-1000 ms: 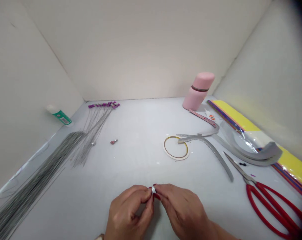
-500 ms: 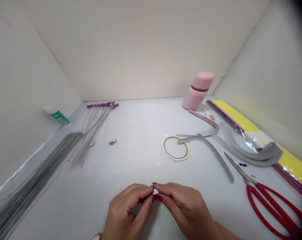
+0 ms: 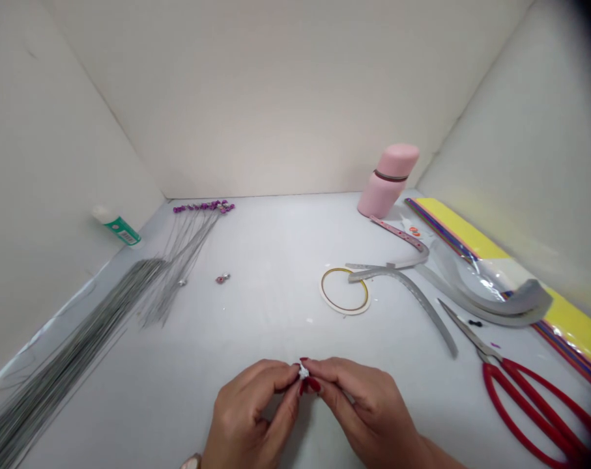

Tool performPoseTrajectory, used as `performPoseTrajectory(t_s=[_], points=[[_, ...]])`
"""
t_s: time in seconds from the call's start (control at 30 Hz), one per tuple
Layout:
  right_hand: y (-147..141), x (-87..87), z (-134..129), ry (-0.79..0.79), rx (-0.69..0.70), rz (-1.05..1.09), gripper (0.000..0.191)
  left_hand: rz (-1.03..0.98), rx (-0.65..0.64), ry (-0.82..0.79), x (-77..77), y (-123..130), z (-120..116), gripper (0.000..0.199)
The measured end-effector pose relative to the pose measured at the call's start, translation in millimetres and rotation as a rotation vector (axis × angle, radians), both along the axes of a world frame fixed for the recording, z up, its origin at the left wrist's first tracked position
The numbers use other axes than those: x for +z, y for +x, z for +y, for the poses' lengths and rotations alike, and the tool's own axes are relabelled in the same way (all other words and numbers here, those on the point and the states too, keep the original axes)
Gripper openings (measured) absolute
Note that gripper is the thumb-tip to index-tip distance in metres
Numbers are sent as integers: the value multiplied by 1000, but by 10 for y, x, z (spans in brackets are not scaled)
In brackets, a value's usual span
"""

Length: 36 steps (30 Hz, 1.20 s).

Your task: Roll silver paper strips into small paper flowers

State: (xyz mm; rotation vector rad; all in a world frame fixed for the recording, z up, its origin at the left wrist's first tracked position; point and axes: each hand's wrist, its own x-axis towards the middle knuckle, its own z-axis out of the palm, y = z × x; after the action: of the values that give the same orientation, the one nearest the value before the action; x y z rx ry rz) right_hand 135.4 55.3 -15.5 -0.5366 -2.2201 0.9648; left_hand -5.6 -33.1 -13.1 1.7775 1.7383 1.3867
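Observation:
Between the fingertips of both hands, low in the middle of the head view, is a small crumpled silvery-white piece (image 3: 303, 372). My left hand (image 3: 256, 407) pinches it from the left with thumb and forefinger. From the right, my right hand (image 3: 361, 404) pinches the same piece, its red nails showing beside it. Part of the piece is hidden by the fingers. Beyond the hands lies a roll of thin tape (image 3: 324, 298) with a grey strip across its edge. Two small silvery and reddish bits (image 3: 220, 279) rest on the table farther left.
Grey wires (image 3: 85, 348) and purple-tipped stems (image 3: 204, 206) lie left, near a green-white tube (image 3: 122, 230). Right are red-handled scissors (image 3: 524, 384), curved grey strips (image 3: 425, 306), a pink bottle (image 3: 383, 189) and packaged coloured sheets (image 3: 451, 228). Pale walls surround the white table.
The small piece has turned slightly between the fingertips and looks more upright. Both hands keep their pinch in nearly the same place. The view has shifted very slightly.

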Motion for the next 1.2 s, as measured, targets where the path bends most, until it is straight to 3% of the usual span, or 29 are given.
performPoseTrajectory(t_s=[0.4,0.77,0.87,1.03,1.2], points=[[-17,12,5,95,-6,-1,24,67,19,30,-24,15,-2,21],[-58,-32,-51,272,-45,-14,27,367,62,78,-86,-6,-42,19],[-66,-54,-49,196,-41,-30,26,316,82,64,-67,0,-23,15],[-32,-31,3,-61,-2,-55,26,101,33,-52,-14,-1,1,16],[-6,-20,60,-8,50,-25,24,46,-5,-52,-23,-9,12,19]])
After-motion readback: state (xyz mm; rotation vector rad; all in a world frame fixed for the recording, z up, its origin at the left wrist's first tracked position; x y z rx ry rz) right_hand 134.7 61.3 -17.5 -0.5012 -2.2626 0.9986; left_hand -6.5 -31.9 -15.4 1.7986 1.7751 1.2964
